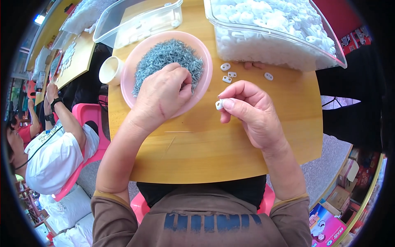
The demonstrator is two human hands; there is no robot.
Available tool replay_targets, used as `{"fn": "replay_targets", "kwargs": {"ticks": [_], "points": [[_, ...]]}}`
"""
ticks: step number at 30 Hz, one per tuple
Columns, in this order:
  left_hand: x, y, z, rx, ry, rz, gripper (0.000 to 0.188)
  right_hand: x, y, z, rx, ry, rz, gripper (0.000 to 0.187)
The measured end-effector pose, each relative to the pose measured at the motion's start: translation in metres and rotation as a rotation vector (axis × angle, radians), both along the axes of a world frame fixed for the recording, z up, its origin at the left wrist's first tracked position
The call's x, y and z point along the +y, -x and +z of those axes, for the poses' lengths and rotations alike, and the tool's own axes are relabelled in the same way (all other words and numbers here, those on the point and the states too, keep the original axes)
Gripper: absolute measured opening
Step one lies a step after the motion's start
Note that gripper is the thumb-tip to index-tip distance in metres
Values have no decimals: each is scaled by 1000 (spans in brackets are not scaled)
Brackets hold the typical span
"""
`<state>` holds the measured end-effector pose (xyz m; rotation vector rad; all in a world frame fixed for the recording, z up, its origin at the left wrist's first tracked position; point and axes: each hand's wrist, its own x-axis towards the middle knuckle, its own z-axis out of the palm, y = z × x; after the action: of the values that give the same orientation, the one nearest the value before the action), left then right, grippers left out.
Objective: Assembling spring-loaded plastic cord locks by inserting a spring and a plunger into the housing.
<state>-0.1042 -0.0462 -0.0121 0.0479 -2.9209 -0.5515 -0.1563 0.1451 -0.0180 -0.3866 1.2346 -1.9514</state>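
White clip [219,104] held — bowl [207,69], cup [109,72], tub [263,52] around

Screws [164,51] in bowl [200,91], left of tub [271,48]

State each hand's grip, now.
Left hand: curled at the grey screws in the pink bowl; whether closed on any, cannot tell.
Right hand: closed, pinching a small white plastic piece.

Lit brightly and evenly across the smooth, yellow-brown wooden tabletop [238,158], with soft shadows. Close to washed out on the small white plastic pieces [271,16] heaped far right. Glowing far left from a small bluish-white light [39,19]. Crisp centrally, but bent, softened and black-rimmed toward the edges.
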Motion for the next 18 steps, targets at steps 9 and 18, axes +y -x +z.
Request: {"fn": "replay_targets", "kwargs": {"ticks": [9, 18], "points": [[1, -6, -3, 179, -167, 18, 3, 1, -1, 3, -29, 0, -4, 10], [17, -36, 30, -230, -1232, 60, 11, 0, -12, 9, -55, 67, 69, 14]]}}
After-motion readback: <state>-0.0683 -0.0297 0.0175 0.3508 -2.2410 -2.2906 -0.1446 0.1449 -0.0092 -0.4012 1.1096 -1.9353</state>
